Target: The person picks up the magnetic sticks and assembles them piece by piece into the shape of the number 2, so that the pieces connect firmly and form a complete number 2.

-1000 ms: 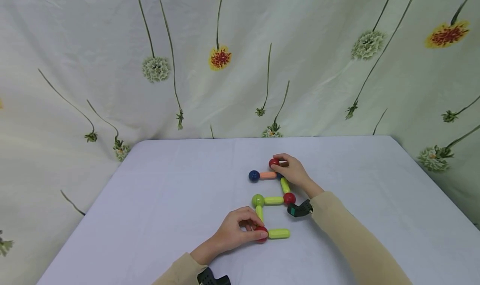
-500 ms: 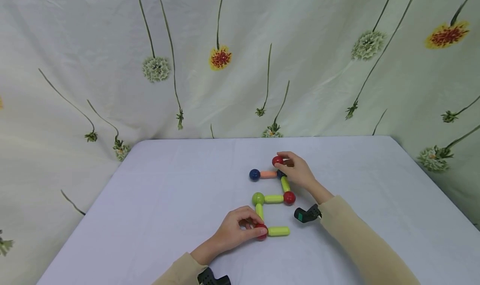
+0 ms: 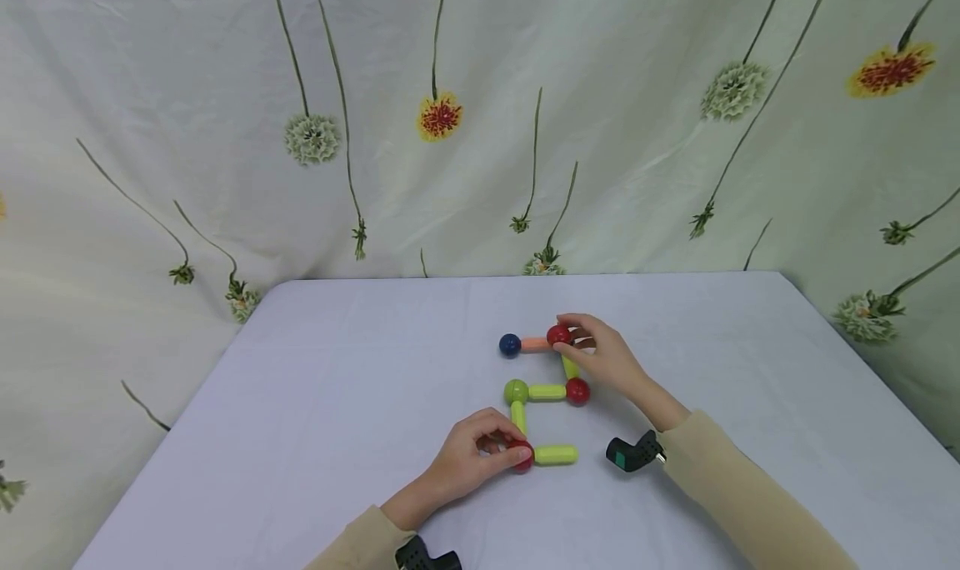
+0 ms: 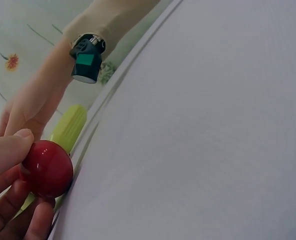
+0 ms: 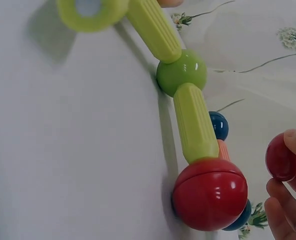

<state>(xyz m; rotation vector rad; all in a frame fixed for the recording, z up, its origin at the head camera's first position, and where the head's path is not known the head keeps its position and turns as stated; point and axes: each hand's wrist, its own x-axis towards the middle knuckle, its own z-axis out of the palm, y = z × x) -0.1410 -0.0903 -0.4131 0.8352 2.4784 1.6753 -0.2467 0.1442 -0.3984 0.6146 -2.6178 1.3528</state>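
Observation:
My left hand (image 3: 468, 457) pinches a red ball (image 3: 522, 457) at the near end of a zigzag chain of magnetic building sticks and balls. From that ball a lime stick (image 3: 556, 455) points right, and another lime stick (image 3: 518, 417) leads to a green ball (image 3: 516, 391). A further lime stick (image 3: 547, 392) joins the green ball to a second red ball (image 5: 210, 195). Beyond lie an orange stick (image 3: 535, 345) and a blue ball (image 3: 510, 345). Over the far corner, my right hand (image 3: 611, 362) holds another red ball (image 5: 282, 157), which hides the corner's blue ball in the head view.
The chain lies on a table with a pale cloth (image 3: 360, 370). Behind the table hangs a flower-printed curtain (image 3: 630, 137). A black wrist camera (image 3: 633, 452) sticks out below the right sleeve, close above the tabletop.
My right hand has shifted right, and its red ball has risen slightly, then come down over the far corner. The chain's near part, with my left hand's fingers on it, has slid slightly away from me.

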